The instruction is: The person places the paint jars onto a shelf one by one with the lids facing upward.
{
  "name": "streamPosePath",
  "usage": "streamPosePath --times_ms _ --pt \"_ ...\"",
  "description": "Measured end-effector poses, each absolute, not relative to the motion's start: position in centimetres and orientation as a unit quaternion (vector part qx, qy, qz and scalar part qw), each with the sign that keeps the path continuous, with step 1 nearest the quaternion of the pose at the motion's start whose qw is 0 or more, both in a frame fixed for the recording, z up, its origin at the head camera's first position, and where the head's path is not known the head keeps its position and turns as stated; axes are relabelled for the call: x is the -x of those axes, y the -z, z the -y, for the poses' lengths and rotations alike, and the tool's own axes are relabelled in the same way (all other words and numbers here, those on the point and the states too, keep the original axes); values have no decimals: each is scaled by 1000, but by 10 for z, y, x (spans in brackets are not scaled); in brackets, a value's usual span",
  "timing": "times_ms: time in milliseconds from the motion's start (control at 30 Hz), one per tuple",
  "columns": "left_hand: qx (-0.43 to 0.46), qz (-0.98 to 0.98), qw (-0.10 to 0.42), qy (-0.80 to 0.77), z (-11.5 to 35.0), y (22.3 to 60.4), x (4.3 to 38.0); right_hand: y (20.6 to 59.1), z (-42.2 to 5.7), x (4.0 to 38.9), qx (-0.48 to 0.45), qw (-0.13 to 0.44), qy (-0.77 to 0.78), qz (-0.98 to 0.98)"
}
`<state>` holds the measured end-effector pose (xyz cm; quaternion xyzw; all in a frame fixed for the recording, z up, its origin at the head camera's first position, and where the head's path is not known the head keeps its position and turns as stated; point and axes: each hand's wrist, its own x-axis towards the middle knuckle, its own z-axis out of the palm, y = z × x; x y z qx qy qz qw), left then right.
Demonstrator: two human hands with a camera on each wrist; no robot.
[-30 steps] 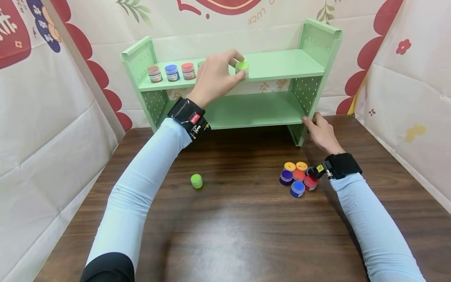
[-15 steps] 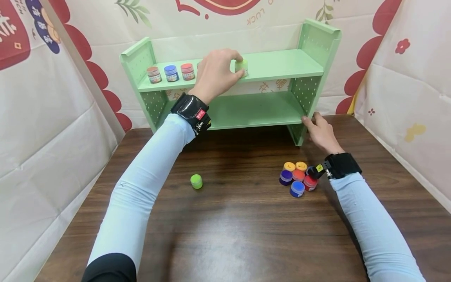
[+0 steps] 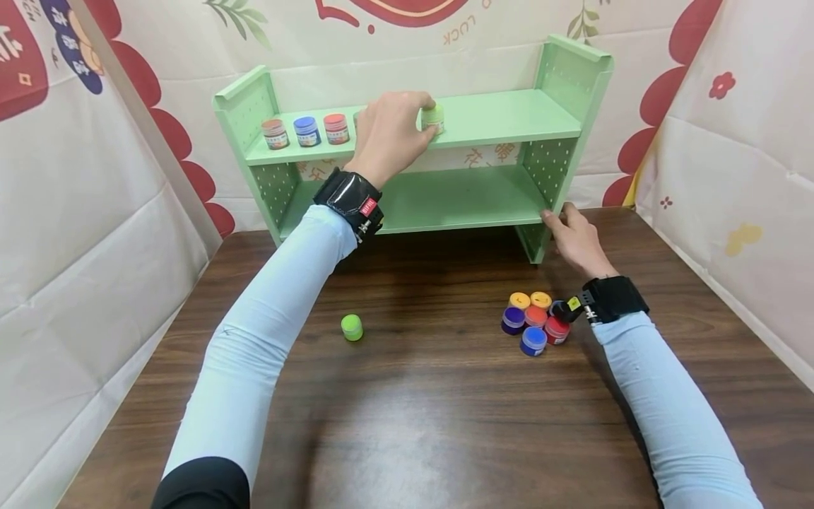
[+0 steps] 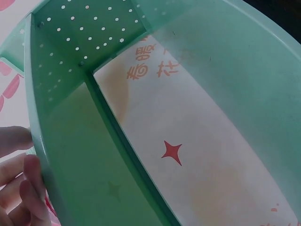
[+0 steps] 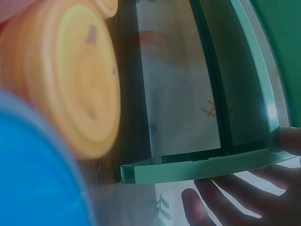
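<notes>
In the head view, my left hand (image 3: 389, 138) reaches over the upper board of a light green two-tier shelf (image 3: 496, 116). Its thumb and fingers pinch a small jar with a lime-green lid (image 3: 434, 121) at that board. My right hand (image 3: 579, 240) holds the front edge of the shelf's right side panel, thumb on the inner side, as the right wrist view also shows. On the upper board's left part stand a brown-lidded jar (image 3: 275, 133), a blue-lidded jar (image 3: 307, 131) and a red-lidded jar (image 3: 336, 129). Another jar is mostly hidden behind my left hand.
A lone lime-green jar (image 3: 352, 327) stands on the dark wooden table (image 3: 407, 424). Several jars with yellow, purple, red and blue lids (image 3: 533, 341) cluster beside my right wrist. Printed white cloth (image 3: 718, 177) hangs at the back and sides.
My left wrist has shifted slightly right and its fingers have settled over the lime-green lid, while the jar stays nearly in place. The right hand keeps its hold on the shelf.
</notes>
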<state>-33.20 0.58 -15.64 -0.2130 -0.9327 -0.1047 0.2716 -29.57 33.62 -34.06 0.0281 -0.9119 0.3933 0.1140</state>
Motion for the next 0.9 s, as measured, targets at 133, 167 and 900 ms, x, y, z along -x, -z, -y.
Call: streamPosePath --times_ms 133,167,900 --pt "210 934 269 102 -6 155 332 340 -337 296 -27 114 -390 913" --pt "211 934 269 102 -6 155 332 340 -337 296 -27 113 -389 914" --pt "316 825 384 268 49 232 296 342 -336 295 -30 112 -385 916"
